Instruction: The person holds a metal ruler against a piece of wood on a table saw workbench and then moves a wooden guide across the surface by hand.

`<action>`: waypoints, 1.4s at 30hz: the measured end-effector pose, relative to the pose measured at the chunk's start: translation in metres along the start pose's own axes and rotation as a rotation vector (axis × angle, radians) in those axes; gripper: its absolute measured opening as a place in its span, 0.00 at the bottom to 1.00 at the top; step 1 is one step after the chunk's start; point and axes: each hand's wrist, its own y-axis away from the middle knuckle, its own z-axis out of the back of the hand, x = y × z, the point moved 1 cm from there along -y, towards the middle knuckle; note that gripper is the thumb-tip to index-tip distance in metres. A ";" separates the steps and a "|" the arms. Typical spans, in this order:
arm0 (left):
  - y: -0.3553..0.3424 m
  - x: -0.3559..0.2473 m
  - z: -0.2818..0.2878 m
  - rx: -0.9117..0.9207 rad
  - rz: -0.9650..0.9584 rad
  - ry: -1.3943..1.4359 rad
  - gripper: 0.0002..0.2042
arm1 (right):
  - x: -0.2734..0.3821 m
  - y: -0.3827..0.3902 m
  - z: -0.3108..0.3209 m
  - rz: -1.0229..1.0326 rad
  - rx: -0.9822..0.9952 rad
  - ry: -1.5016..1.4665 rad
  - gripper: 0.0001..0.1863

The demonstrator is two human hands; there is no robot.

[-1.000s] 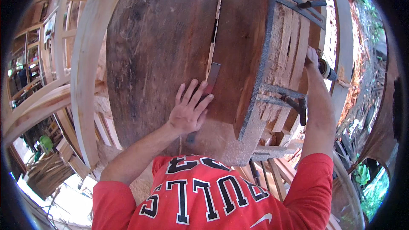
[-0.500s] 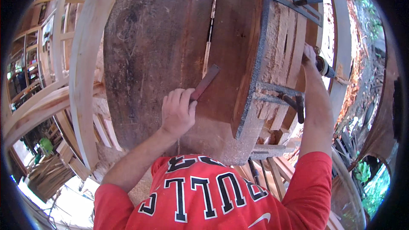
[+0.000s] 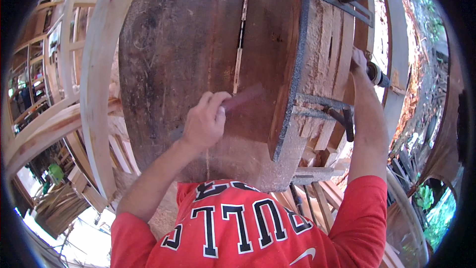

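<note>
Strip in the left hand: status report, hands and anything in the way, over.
Left hand closed on strip, outer end blurred. Right hand beside planks, grip unclear. Fence right of strip, apart from it.

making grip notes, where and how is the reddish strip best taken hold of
Probably where the left hand has it, from the near side of the table, pinching across its narrow width. The strip looks long and slim, and its free end points right, away from the fingers; blur hides its exact edges.
</note>
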 end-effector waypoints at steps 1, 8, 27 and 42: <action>-0.005 0.001 0.004 0.022 -0.005 -0.024 0.15 | 0.000 0.000 0.000 0.014 0.006 0.021 0.22; -0.030 0.023 0.015 0.030 -0.140 -0.060 0.19 | 0.005 0.000 0.004 0.032 0.007 0.069 0.21; -0.057 0.026 0.019 -0.084 -0.255 -0.182 0.18 | -0.008 -0.007 -0.006 0.076 0.016 0.066 0.18; -0.065 0.036 0.025 -0.003 -0.293 -0.107 0.18 | -0.018 -0.015 -0.009 0.228 0.118 0.141 0.18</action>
